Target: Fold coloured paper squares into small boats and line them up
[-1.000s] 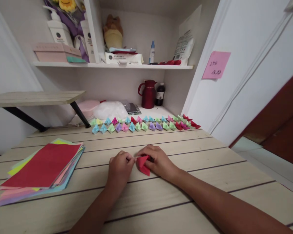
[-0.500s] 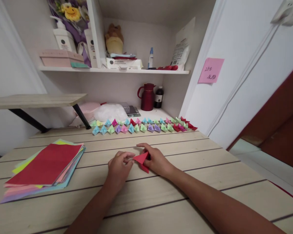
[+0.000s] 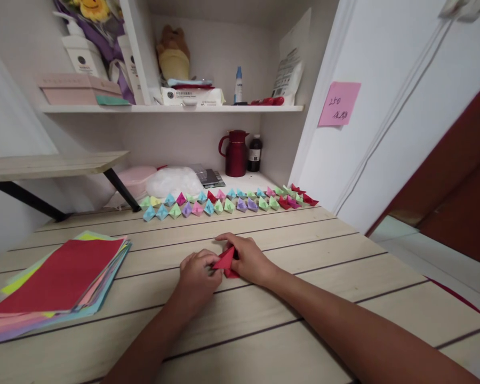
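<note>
A folded piece of red paper (image 3: 225, 261) is between my two hands, just above the middle of the table. My left hand (image 3: 199, 271) pinches its left corner between thumb and fingers. Around its right side my right hand (image 3: 248, 260) is closed, with the index finger curved over the top; part of the paper is hidden behind those fingers. Beyond my hands, small folded paper boats (image 3: 218, 207) in several colours stand in two rows along the back of the table. To the left lies a stack of coloured paper sheets (image 3: 64, 274), a red one on top.
A small raised wooden shelf (image 3: 56, 162) on black legs stands at the back left. Behind the boats are a clear plastic bag (image 3: 174, 182), a dark red jug (image 3: 236, 153) and a dark bottle (image 3: 255, 153). A white shelf (image 3: 176, 109) runs above them.
The red paper has turned in my hands and looks narrower, with my left fingers now closer to my right hand. My view has shifted slightly.
</note>
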Available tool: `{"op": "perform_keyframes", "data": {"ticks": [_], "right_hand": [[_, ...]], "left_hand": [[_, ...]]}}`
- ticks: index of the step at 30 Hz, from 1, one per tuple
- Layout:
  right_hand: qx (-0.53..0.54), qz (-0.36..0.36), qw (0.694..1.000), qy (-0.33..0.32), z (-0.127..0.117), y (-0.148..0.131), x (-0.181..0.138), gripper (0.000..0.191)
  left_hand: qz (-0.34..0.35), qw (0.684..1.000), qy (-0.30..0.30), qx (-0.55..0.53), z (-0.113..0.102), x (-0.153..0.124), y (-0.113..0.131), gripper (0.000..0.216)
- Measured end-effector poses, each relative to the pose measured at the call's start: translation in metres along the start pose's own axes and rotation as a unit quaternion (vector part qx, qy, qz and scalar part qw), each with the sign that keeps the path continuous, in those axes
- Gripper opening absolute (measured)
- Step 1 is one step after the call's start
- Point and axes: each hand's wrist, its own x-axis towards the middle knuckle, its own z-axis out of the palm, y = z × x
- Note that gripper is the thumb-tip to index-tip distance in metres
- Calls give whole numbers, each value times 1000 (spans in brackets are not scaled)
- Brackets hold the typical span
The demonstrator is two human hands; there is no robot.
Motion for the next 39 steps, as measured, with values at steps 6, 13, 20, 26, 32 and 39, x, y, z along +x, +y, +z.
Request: {"op": "perform_keyframes", "data": {"ticks": [6, 13, 20, 26, 32, 39], "right_hand": [[-3, 0, 1000, 5, 1, 1, 1, 54], [-14, -5, 1000, 9, 1, 0, 0, 51], [-2, -6, 1000, 8, 1, -1, 1, 48], [20, -25, 999, -15, -5, 1, -3, 54], [109, -72, 991, -37, -13, 3, -9, 43], [52, -77, 995, -17, -12, -2, -5, 27]], "left_hand": [[-25, 999, -8, -27, 0, 3, -1, 24], [-36, 999, -5, -24, -2, 2, 3, 43], [-94, 995, 13, -25, 3, 6, -2, 26], [-112, 993, 14, -24, 3, 9, -9, 28], [-120, 992, -8, -31, -5, 11, -13, 30], [-88, 991, 92, 41, 3, 4, -16, 15]]}}
